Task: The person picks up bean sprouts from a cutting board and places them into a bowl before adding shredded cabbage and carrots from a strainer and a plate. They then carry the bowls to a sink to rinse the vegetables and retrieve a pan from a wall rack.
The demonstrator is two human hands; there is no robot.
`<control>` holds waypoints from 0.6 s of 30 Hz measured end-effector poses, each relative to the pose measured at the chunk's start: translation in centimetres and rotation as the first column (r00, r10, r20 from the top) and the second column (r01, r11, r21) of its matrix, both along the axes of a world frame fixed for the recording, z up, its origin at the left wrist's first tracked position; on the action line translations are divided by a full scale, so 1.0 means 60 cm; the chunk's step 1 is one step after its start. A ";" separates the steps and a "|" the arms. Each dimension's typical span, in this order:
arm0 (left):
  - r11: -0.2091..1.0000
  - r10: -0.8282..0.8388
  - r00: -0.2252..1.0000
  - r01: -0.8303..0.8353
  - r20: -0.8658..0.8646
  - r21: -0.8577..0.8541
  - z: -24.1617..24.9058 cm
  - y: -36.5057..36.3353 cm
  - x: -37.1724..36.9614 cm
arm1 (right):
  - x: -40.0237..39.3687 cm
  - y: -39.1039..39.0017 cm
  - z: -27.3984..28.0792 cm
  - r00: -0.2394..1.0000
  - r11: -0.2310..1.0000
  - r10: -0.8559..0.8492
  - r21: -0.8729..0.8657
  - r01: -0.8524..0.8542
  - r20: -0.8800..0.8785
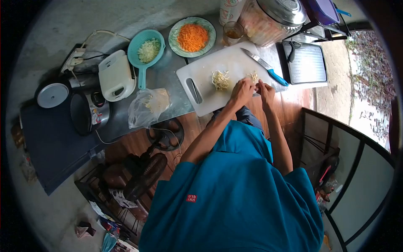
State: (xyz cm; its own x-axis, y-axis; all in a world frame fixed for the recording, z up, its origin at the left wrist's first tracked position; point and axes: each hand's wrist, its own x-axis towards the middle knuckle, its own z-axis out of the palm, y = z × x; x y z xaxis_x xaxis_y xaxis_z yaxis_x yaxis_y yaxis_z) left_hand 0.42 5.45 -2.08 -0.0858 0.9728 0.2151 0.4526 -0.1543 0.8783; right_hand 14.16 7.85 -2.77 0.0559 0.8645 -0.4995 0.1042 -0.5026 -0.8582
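Note:
Over the front right part of the white cutting board [201, 75], my left hand [242, 91] and my right hand [266, 92] meet with fingers pinched together. What is between the fingertips is too small to make out. Just behind them lies a small bunch of bean sprouts [254, 76], partly hidden by the fingers. A larger heap of bean sprouts [220, 80] sits on the board left of my left hand. A knife [264, 65] with a blue handle rests across the board's right edge, its handle beyond my right hand.
Behind the board are a plate of shredded carrot [192, 37], a glass [233, 32] and a large lidded jar [268, 21]. To the left are a teal strainer [133, 49] with pale shreds, a plastic bag [157, 103] and a white appliance [115, 75]. A grill pan [308, 63] is at right.

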 end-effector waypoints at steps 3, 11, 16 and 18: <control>0.941 -0.048 0.998 0.036 -0.029 -0.336 0.038 -0.057 -0.037 | 0.000 0.006 -0.014 0.950 0.973 0.103 0.167 -0.157 0.295; 0.880 0.335 0.922 -0.233 0.195 -0.414 -0.015 -0.154 -0.136 | -0.135 -0.010 0.021 0.551 0.495 0.446 0.318 -0.808 0.706; 0.833 0.513 0.662 -0.233 0.546 -0.502 0.000 -0.148 -0.164 | -0.162 -0.011 0.005 0.611 0.533 0.497 0.339 -0.775 0.615; 0.819 0.529 0.662 -0.233 0.531 -0.525 0.012 -0.149 -0.168 | -0.157 -0.016 0.015 0.656 0.608 0.515 0.303 -0.733 0.552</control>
State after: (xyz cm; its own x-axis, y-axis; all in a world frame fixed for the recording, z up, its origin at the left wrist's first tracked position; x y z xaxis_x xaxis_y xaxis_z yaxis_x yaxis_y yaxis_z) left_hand -9.67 -3.47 -1.36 -0.4363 0.7994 -0.4131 -0.2898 0.3098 0.9056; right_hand 4.72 6.91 -1.85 -0.5076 0.8564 -0.0946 0.5912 0.2663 -0.7613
